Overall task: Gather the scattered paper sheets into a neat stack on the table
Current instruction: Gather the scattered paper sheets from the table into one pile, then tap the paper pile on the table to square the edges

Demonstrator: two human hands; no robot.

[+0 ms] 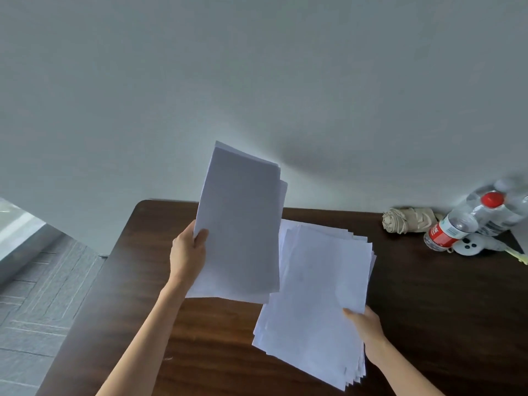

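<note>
Paper sheets (314, 281) make up two lots over a dark wooden table (137, 281), which fills the lower part of the view from seven o'clock round to four o'clock. At nine o'clock, past the table's left edge, lies a grey tiled floor (34, 310). A plain pale wall (257, 81) covers everything from ten o'clock to two o'clock.

Just left of centre, the left hand (187, 252) grips a bundle (240, 224) of sheets by its left edge, with the thumb on the near face and the fingers hidden behind. This bundle stands almost upright, clear of the table, its top leaning toward one o'clock, and its edges are fairly even.

At five o'clock from the bundle is a larger pile (323, 324), fanned out so that many edges show along its right and lower sides. The bundle's lower right corner overlaps the pile's upper left part. Whether the pile lies flat on the table or is partly lifted cannot be told. The right hand (367, 330) holds the pile at its right edge, thumb on top, fingers out of sight beneath.

At three o'clock, by the table's far right corner, sit a folded beige umbrella (405, 221), a water bottle (445, 232) with a red label lying on its side, a second bottle (494, 207) with a red cap, and a small white thing (471, 245) with black dots.
</note>
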